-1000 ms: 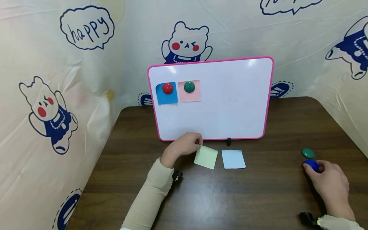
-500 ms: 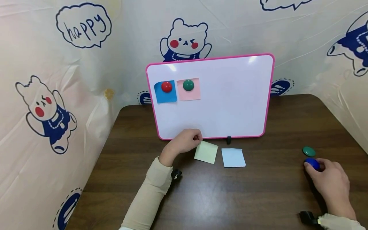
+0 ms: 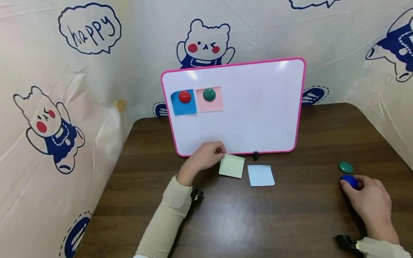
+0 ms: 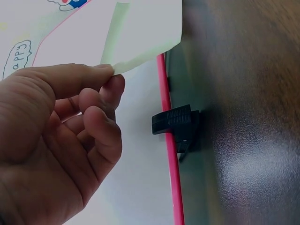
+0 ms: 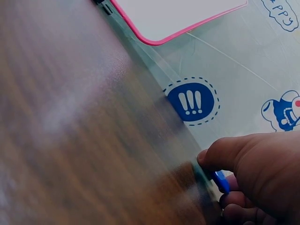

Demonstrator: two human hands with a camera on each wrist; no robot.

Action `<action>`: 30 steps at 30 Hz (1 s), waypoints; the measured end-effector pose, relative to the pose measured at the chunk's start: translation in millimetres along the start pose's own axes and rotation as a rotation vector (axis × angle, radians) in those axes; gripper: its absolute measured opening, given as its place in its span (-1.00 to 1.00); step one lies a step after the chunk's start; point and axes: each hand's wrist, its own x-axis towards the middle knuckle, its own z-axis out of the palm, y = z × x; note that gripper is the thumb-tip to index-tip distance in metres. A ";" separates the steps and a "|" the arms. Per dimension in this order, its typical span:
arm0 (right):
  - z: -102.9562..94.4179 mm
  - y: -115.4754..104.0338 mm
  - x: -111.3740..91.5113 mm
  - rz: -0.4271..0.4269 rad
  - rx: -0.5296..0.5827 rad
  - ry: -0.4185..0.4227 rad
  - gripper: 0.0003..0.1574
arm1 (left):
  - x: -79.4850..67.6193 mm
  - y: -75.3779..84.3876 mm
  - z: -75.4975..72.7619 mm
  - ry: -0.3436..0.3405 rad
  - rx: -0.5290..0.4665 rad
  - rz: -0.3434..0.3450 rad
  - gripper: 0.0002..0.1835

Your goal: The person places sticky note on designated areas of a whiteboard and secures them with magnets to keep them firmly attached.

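The left hand (image 3: 206, 156) has raised the green note (image 3: 232, 166) toward the whiteboard (image 3: 255, 111).

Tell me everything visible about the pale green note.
The pale green note is a roughly square, paper-like sheet with no writing visible. The left hand pinches one corner, holding it slightly askew near the whiteboard's lower edge, left of the pale blue note. The left wrist view shows a greener band on it.

From head: we look forward and down over the table (image 3: 226, 222); from wrists: close, tilted, past left hand (image 4: 56, 126) and right hand (image 5: 262, 168), both sharing the whiteboard (image 3: 258, 107)
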 end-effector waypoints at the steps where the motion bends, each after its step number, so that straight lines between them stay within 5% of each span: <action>1: -0.2 -0.3 0.2 -0.002 0.001 0.003 -0.14 | 0.0 0.0 -0.1 0.003 -0.004 -0.002 -0.94; 30: -2.5 2.0 -1.9 -0.047 0.005 0.003 -0.15 | 0.4 5.7 -0.1 0.156 -0.150 -0.053 -0.94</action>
